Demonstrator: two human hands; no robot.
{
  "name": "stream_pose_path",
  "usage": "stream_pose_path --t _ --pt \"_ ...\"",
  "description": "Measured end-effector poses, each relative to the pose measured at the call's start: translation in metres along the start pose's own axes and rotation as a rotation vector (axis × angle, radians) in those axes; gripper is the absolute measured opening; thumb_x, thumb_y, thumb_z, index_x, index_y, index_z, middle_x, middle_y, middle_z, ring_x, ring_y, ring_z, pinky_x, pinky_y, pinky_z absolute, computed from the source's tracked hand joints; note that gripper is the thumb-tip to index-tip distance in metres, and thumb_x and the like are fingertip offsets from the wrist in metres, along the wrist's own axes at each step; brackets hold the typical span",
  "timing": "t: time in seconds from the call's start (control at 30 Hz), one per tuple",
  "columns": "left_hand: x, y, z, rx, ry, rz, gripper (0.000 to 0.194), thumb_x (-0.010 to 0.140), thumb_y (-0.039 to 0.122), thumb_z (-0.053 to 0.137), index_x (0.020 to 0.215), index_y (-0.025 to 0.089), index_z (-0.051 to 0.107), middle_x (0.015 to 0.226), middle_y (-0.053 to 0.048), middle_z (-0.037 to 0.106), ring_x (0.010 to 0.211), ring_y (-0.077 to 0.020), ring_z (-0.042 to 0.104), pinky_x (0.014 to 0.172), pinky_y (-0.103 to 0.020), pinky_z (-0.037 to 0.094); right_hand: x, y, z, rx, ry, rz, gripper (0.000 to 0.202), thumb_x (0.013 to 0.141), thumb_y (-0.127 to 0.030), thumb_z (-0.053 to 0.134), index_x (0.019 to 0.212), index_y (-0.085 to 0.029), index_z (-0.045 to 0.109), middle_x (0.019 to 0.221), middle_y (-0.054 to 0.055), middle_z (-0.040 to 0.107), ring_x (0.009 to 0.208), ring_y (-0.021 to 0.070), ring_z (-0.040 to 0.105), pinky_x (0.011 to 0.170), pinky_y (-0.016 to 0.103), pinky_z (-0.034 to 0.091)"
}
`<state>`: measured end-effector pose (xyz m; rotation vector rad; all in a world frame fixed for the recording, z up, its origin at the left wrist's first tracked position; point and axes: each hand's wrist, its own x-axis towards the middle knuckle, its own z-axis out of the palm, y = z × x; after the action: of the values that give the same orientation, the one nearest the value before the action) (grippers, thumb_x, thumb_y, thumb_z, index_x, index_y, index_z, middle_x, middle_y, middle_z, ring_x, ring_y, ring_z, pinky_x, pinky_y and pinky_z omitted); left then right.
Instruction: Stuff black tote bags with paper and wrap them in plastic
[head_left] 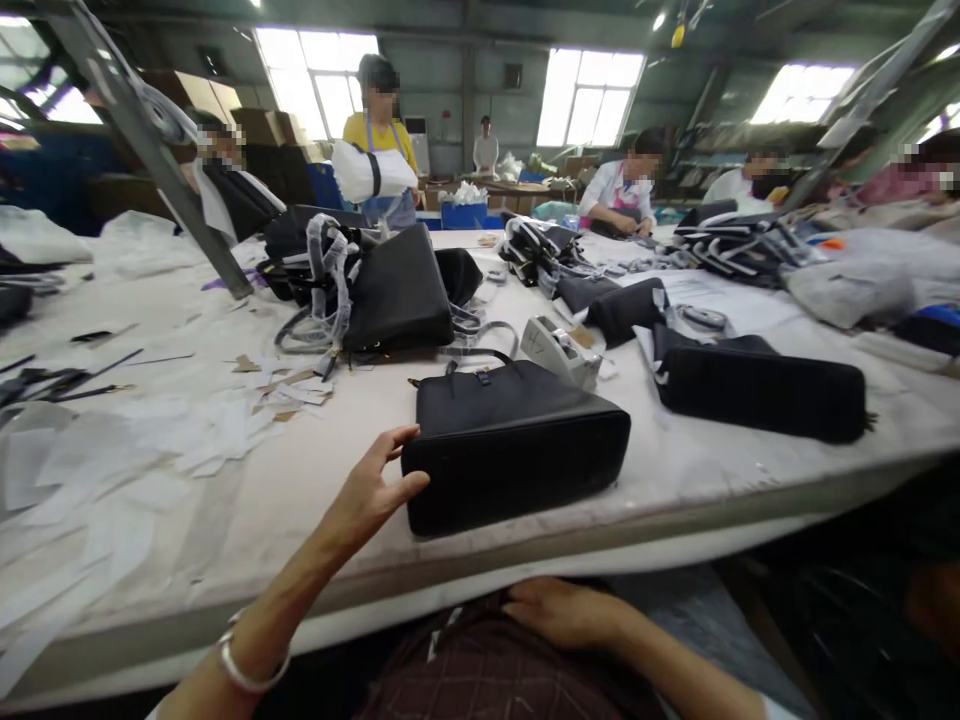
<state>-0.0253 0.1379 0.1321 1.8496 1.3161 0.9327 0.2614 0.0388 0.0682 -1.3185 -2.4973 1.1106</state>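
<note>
A black handbag (517,460) lies on its side near the front edge of the table, its flat base facing me and its strap toward the far side. My left hand (390,475) grips the bag's left end, thumb on the base and fingers over the upper edge. Below the table edge, my right hand (562,610) rests against the dark brown checked apron (480,665) at my waist. Its fingertips are partly hidden, and whether they hold anything does not show. Just behind the bag stands a light grey tape dispenser (559,350).
Another black bag (765,390) lies at the right, and a larger black bag (405,295) with wrapped handles stands behind. Paper scraps (225,420) cover the table's left side. A slanted metal post (150,150) rises at the left. Several co-workers are across the table.
</note>
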Motion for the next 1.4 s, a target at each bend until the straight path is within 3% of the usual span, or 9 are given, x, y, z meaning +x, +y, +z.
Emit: stream_pose_path --t 0.13,0.27,0.4,0.53,0.67,0.8,1.0,1.23,1.4 --pt "0.014 0.006 0.015 -0.024 -0.047 -0.079 0.053 0.077 0.047 0.066 0.121 0.019 0.055 0.107 -0.006 0.066 0.098 -0.0235 0.062 0.091 -0.038 0.049 -0.062 -0.012 -0.062 0.432 0.027 0.182 0.036 0.092 -0.046 0.053 0.096 -0.019 0.076 0.09 0.003 0.075 0.084 0.0181 0.068 0.073 0.024 0.052" --pt "0.02 0.007 0.004 -0.123 -0.166 -0.102 0.038 0.077 0.047 0.066 0.102 0.019 0.058 0.081 0.002 0.06 0.078 -0.0173 0.057 0.072 -0.027 0.047 -0.082 -0.01 -0.125 0.299 0.618 0.36 0.041 0.083 -0.056 0.062 0.077 -0.018 0.074 0.08 0.005 0.073 0.079 0.0227 0.067 0.075 0.032 0.052" --pt "0.018 0.01 -0.03 -0.167 -0.313 -0.117 0.029 0.08 0.046 0.064 0.089 0.019 0.057 0.076 0.004 0.056 0.074 -0.015 0.054 0.067 -0.024 0.043 -0.056 -0.01 -0.152 -0.052 1.011 0.1 0.031 0.083 -0.051 0.067 0.091 -0.022 0.072 0.105 0.008 0.071 0.104 0.0259 0.064 0.097 0.04 0.046" --pt "0.006 0.009 -0.073 -0.025 -0.492 -0.162 0.023 0.084 0.042 0.06 0.091 0.021 0.061 0.081 0.003 0.061 0.078 -0.016 0.056 0.069 -0.023 0.043 -0.014 -0.028 -0.141 -0.243 0.779 -0.037 0.036 0.089 -0.05 0.062 0.114 -0.024 0.065 0.113 0.007 0.068 0.108 0.0236 0.061 0.095 0.038 0.048" --pt "-0.013 0.019 -0.088 0.293 -0.462 -0.15 0.019 0.086 0.034 0.056 0.1 0.024 0.065 0.098 -0.001 0.068 0.092 -0.0211 0.062 0.082 -0.029 0.046 0.013 -0.03 -0.111 -0.357 0.482 -0.031 0.036 0.094 -0.056 0.05 0.091 -0.023 0.066 0.084 0.003 0.067 0.078 0.02 0.064 0.069 0.031 0.049" --pt "-0.017 0.031 -0.054 0.632 -0.276 0.059 0.04 0.081 0.043 0.068 0.117 0.026 0.063 0.117 -0.008 0.066 0.108 -0.0293 0.059 0.095 -0.04 0.044 0.027 -0.003 -0.093 -0.389 0.411 0.044 0.049 0.094 -0.064 0.041 0.076 -0.022 0.06 0.069 0.001 0.064 0.062 0.0177 0.063 0.056 0.028 0.041" --pt "0.031 -0.012 0.006 0.765 -0.4 -0.023 0.035 0.094 0.051 0.05 0.086 0.021 0.066 0.083 -0.005 0.07 0.08 -0.022 0.066 0.071 -0.03 0.046 0.057 0.035 -0.092 -0.285 0.263 0.227 0.047 0.092 -0.066 0.043 0.08 -0.024 0.06 0.069 0.0 0.069 0.064 0.0208 0.067 0.055 0.028 0.041" --pt "0.057 -0.026 0.018 0.8 -0.5 -0.205 0.047 0.1 0.051 0.033 0.089 0.022 0.068 0.088 -0.006 0.075 0.083 -0.0233 0.071 0.067 -0.028 0.045 0.071 0.058 -0.089 -0.208 0.469 0.113 0.043 0.096 -0.06 0.041 0.086 -0.022 0.059 0.077 0.002 0.066 0.066 0.0171 0.066 0.06 0.028 0.047" --pt "0.059 -0.013 0.028 0.834 -0.461 -0.284 0.047 0.101 0.047 0.031 0.092 0.02 0.069 0.093 -0.008 0.075 0.088 -0.0265 0.071 0.069 -0.031 0.048 0.081 0.037 -0.122 -0.354 0.548 -0.003 0.033 0.098 -0.048 0.047 0.096 -0.02 0.064 0.089 0.007 0.068 0.079 0.0209 0.067 0.07 0.032 0.052"
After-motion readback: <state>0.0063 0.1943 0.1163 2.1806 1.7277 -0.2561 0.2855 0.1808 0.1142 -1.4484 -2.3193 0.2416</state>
